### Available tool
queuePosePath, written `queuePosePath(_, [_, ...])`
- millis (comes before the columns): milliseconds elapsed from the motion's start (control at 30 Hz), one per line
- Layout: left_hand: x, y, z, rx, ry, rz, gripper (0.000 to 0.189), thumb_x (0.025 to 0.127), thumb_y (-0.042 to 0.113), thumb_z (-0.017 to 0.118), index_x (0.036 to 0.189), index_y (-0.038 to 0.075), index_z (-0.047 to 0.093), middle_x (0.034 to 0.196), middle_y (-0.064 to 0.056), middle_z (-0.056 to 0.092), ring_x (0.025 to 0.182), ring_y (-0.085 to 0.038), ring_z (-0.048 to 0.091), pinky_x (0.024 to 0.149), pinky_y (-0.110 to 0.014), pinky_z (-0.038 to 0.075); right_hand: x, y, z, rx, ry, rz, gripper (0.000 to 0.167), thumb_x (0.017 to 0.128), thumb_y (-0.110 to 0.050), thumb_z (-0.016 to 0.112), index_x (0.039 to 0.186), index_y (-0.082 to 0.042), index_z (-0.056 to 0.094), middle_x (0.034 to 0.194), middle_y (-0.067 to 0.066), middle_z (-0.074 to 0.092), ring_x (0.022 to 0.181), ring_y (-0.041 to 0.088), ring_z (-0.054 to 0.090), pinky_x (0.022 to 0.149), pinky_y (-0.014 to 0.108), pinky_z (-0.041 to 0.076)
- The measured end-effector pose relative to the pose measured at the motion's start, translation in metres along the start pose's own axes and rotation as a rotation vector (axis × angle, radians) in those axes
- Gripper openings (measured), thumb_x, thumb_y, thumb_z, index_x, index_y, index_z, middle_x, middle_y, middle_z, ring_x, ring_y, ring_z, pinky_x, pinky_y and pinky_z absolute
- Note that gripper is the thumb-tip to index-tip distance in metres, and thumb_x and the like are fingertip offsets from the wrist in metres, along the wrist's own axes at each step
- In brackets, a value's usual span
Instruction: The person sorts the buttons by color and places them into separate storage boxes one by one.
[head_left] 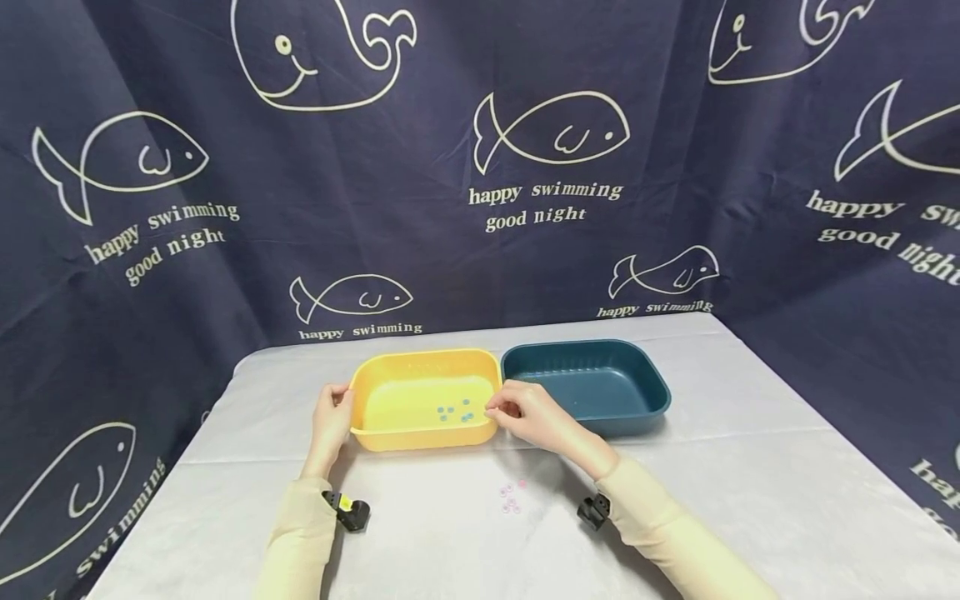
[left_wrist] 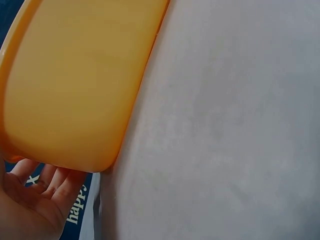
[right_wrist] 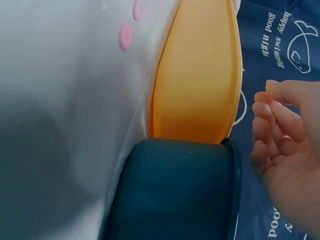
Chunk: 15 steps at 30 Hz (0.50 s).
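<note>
My left hand [head_left: 330, 423] holds the left end of the yellow bin [head_left: 427, 439] by its rim. In the left wrist view, its fingers [left_wrist: 66, 194] lie against the outside of the end wall. Several small blue beads [head_left: 451, 410] lie on the bin floor, toward the right. Over the bin's right rim is my right hand [head_left: 536, 417], thumb and index fingertips together and the other fingers curled. I see nothing between those fingertips, though a tiny piece could be hidden. Several small pink beads [head_left: 511, 502] lie on the table nearer to me.
A dark teal bin [head_left: 622, 423] stands against the yellow bin's right end, with no contents visible. Both bins stand on a white-covered table [head_left: 420, 533]. Behind hangs a navy curtain [head_left: 450, 242] printed with fish. Each forearm wears a small black camera.
</note>
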<state>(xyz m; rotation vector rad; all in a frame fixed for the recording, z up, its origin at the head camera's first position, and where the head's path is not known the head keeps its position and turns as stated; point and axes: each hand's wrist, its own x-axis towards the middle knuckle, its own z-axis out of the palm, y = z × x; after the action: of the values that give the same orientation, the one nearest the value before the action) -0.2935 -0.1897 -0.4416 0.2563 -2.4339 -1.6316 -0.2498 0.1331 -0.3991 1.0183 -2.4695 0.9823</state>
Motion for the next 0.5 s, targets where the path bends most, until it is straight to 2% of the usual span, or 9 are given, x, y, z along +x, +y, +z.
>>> queuePosePath(233, [-0.002,-0.001,-0.001,0.003,-0.001,0.002,0.033,0.098,0.015,0.036,0.123,-0.005,0.041,0.121,-0.024,0.045,0.111,-0.035,0.044,0.093,-0.044,0.038,-0.012,0.000,-0.001,0.004,0.000,-0.022,0.006,0.084,-0.011,0.069,0.086,-0.006,0.072,0.069,-0.005,0.053,0.060,0.004,0.045,0.054,0.016,0.039])
queuePosePath(500, [0.000,-0.002,-0.001,-0.005,-0.020,-0.021,0.035,0.099,0.017,0.036,0.127,-0.004,0.039,0.124,-0.023,0.043,0.116,-0.034,0.041,0.101,-0.048,0.035,-0.021,0.002,-0.004,0.005,-0.013,-0.001,0.009,0.085,-0.013,0.067,0.088,-0.006,0.073,0.067,-0.007,0.050,0.060,0.000,0.042,0.053,0.015,0.038])
